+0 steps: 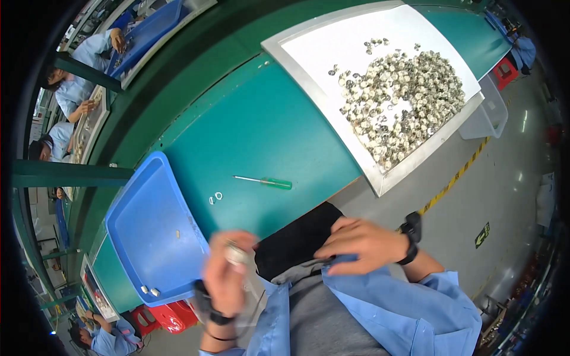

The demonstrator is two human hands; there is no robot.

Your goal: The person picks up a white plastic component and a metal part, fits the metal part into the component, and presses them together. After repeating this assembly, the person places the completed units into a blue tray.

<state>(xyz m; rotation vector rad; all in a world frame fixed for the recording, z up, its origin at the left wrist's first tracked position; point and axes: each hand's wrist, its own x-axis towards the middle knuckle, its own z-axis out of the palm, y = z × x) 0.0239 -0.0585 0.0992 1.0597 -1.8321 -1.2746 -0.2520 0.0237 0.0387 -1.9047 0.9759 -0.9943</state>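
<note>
My left hand (224,276), blurred by motion, is closed around a small whitish round part (236,255) beside the right edge of a blue tray (138,178). The part's exact kind cannot be made out. In front of my blue jacket (386,296) is my right hand (367,244), its fingers loosely bent and apart, with nothing seen in them. A green-handled screwdriver (276,183) lies on the green table (285,127), and two small white rings (215,197) lie to its left. Several small pale pieces (149,291) rest inside the blue tray.
A white metal-rimmed board (314,53) bears a large heap of small cream and dark metal parts (409,89) at the far right. Below its right side stands a clear plastic bin (490,115). Green posts (71,173) rise at left, where co-workers (89,56) sit. Red stools (172,316) stand below the table.
</note>
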